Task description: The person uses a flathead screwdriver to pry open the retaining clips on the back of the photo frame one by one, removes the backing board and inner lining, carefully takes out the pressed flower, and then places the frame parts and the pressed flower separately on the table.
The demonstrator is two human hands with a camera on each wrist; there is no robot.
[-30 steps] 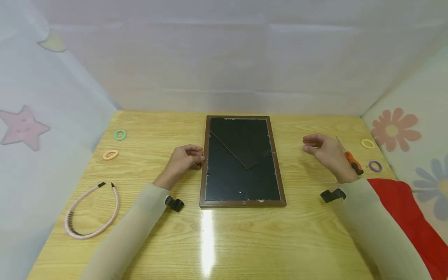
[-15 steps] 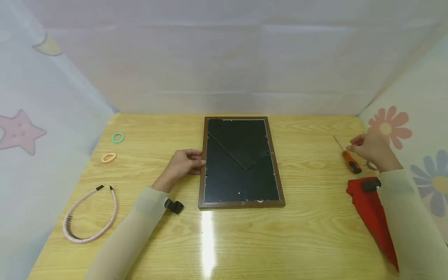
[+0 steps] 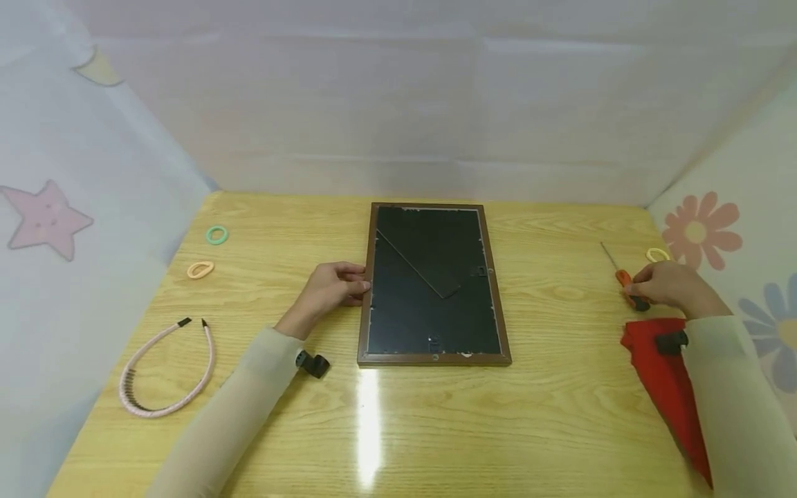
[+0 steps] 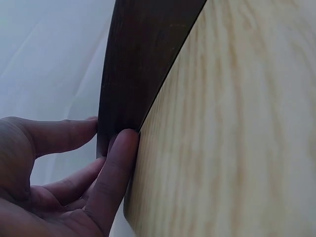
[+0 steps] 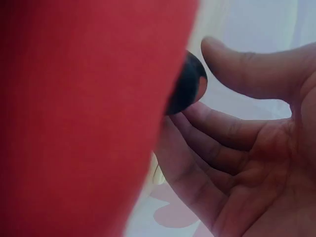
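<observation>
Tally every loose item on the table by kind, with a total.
Picture frame: 1
Screwdriver: 1
Hair ties, green, peach, yellow: 3
Headband: 1
Red cloth: 1
Total: 7

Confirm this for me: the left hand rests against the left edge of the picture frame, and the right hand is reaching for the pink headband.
Not quite. The left hand does rest against the left edge of the picture frame, but the right hand is at the orange-handled screwdriver, not the pink headband, which lies on the far left of the table. The head view shows this.
</observation>
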